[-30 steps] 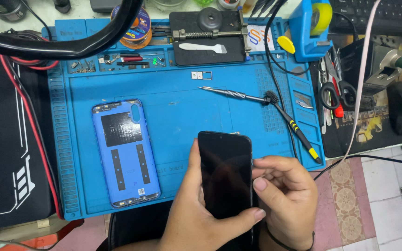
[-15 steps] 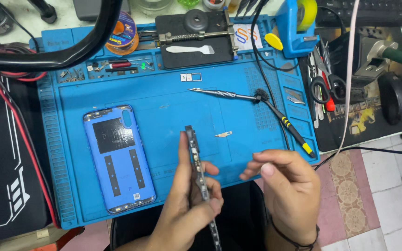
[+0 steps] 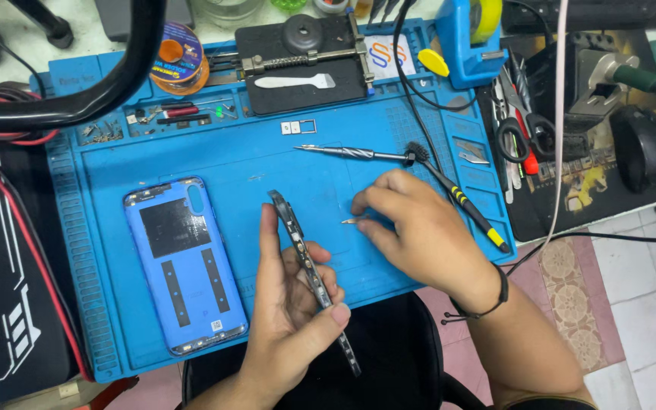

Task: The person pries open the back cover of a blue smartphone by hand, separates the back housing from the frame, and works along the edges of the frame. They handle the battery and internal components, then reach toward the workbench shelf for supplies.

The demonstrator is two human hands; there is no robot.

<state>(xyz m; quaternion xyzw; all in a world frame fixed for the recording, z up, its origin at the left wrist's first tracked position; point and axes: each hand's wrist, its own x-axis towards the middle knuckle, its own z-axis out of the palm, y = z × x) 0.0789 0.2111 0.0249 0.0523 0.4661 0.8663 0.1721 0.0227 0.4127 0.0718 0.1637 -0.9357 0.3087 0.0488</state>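
A ridged blue mat [image 3: 252, 163] covers the cluttered surface (tiled floor beside); left hand [image 3: 294, 304] grips a phone [image 3: 309, 266] edge-on, right hand [image 3: 411, 228] apparently pinches a small metal piece [image 3: 352, 221].

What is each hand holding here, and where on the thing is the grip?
The left hand holds a phone edge-on, gripped around its lower half. The right hand reaches fingertips to a small metal piece on the blue mat; no clear grip.
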